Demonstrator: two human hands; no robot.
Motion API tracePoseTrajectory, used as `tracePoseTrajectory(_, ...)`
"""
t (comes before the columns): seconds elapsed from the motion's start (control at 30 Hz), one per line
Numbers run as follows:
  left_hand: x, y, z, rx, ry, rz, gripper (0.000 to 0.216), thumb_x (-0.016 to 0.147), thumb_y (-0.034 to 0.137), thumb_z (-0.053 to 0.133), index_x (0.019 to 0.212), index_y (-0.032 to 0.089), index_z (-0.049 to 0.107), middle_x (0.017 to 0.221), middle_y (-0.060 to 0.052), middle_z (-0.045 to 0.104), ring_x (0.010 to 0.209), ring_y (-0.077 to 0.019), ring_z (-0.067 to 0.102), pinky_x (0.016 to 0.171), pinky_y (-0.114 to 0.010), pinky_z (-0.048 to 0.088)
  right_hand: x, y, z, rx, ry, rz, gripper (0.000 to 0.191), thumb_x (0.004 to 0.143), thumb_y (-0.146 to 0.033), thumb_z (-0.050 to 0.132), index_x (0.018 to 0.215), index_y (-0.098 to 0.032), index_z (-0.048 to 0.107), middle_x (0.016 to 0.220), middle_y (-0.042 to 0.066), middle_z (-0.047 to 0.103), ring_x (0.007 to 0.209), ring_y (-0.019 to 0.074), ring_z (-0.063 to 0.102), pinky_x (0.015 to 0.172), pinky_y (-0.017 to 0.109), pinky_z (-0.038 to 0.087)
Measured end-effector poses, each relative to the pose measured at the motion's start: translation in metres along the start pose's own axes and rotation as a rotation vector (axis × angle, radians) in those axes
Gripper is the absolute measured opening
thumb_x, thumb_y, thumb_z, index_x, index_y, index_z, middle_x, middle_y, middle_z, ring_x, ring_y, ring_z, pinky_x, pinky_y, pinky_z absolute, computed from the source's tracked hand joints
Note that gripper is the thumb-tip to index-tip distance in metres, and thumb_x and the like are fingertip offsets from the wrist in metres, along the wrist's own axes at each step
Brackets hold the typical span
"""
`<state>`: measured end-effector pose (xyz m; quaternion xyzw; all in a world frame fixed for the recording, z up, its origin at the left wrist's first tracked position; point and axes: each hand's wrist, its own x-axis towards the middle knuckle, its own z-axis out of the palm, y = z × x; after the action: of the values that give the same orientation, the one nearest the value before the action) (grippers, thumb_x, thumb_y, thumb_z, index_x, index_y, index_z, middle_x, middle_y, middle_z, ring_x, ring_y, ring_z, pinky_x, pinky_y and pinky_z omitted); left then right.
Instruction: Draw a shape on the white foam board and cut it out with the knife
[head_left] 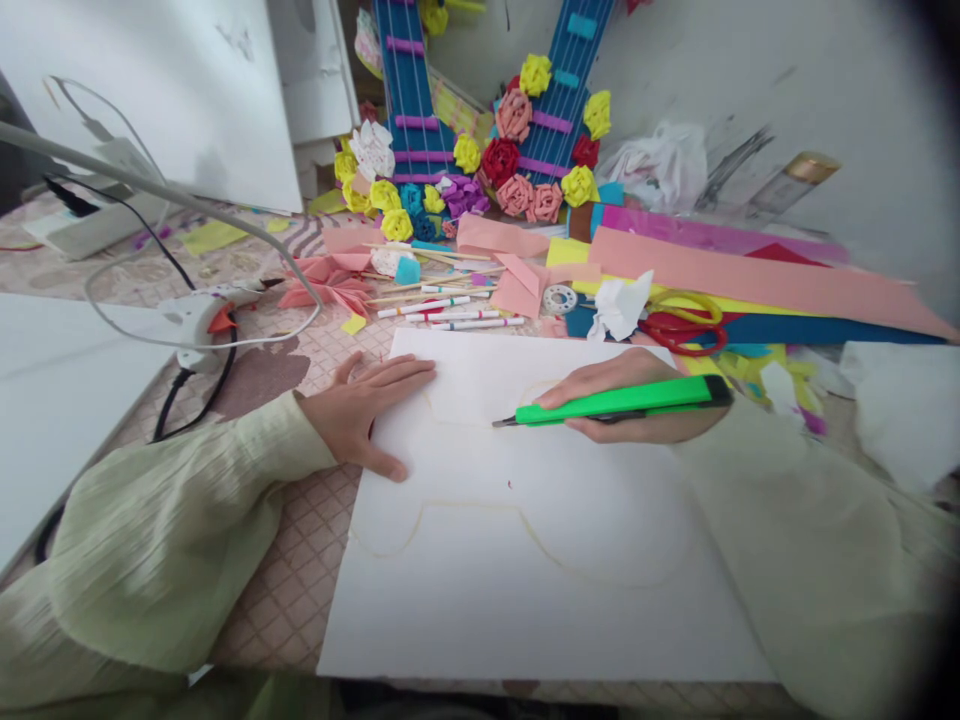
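A large white sheet (540,630) lies on the patterned table, marked with a faint yellowish curved outline. My left hand (369,408) rests flat on its upper left edge, fingers spread and thumb apart. In my right hand (622,385) is a green utility knife (615,402), gripped with the fingers wrapped round it. Its blade points left, and the tip is at the drawn line in the upper part of the sheet. My right palm and wrist hide part of the sheet's right side.
Behind the sheet lie several marker pens (480,322), scissors (684,325), a tape roll (559,299) and pink paper strips (750,270). Two blue paper guitars (420,90) with paper roses lean on the wall. A glue gun (202,320) and its cable lie left.
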<state>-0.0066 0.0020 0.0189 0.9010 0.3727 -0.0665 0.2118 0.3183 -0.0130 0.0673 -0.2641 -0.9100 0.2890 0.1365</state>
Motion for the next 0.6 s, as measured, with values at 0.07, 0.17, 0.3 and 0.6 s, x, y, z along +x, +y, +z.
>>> tracePoseTrajectory(0.07,0.0,-0.001,0.001,-0.003,-0.001,0.001,0.111,0.054,0.077,0.054,0.143,0.027,0.011,0.15,-0.013,0.017,0.134,-0.0391,0.016,0.099,-0.068,0.001,-0.001,-0.001,-0.002,-0.008,-0.007,0.015,0.027,0.08,-0.025,0.055,0.104,-0.016,0.065,0.103,0.007,0.069,0.091,0.0133,0.066,0.08,0.017,0.051)
tracePoseTrajectory(0.17,0.0,-0.001,0.001,-0.009,0.002,0.002,0.111,0.055,0.077,0.054,0.143,0.026,0.011,0.15,-0.013,0.018,0.134,-0.0389,0.016,0.099,-0.068,0.001,-0.002,-0.001,-0.005,-0.023,-0.027,0.037,0.028,0.08,-0.027,0.055,0.105,-0.019,0.065,0.105,0.004,0.068,0.09,0.0124,0.066,0.078,0.015,0.051)
tracePoseTrajectory(0.3,0.0,-0.002,0.002,-0.02,0.008,0.009,0.109,0.056,0.076,0.053,0.143,0.025,0.012,0.15,-0.014,0.018,0.134,-0.0386,0.016,0.099,-0.068,0.001,-0.003,-0.001,-0.011,-0.042,-0.103,0.071,0.03,0.082,-0.027,0.054,0.11,-0.02,0.063,0.109,0.002,0.067,0.091,0.0118,0.066,0.079,0.015,0.051)
tracePoseTrajectory(0.6,-0.001,-0.001,0.001,-0.008,0.006,-0.001,0.109,0.056,0.076,0.054,0.143,0.026,0.012,0.15,-0.013,0.018,0.134,-0.0388,0.016,0.098,-0.069,0.001,-0.009,0.002,-0.015,-0.015,-0.153,0.142,0.033,0.082,-0.028,0.053,0.113,-0.02,0.061,0.113,0.003,0.065,0.093,0.0125,0.065,0.084,0.016,0.049)
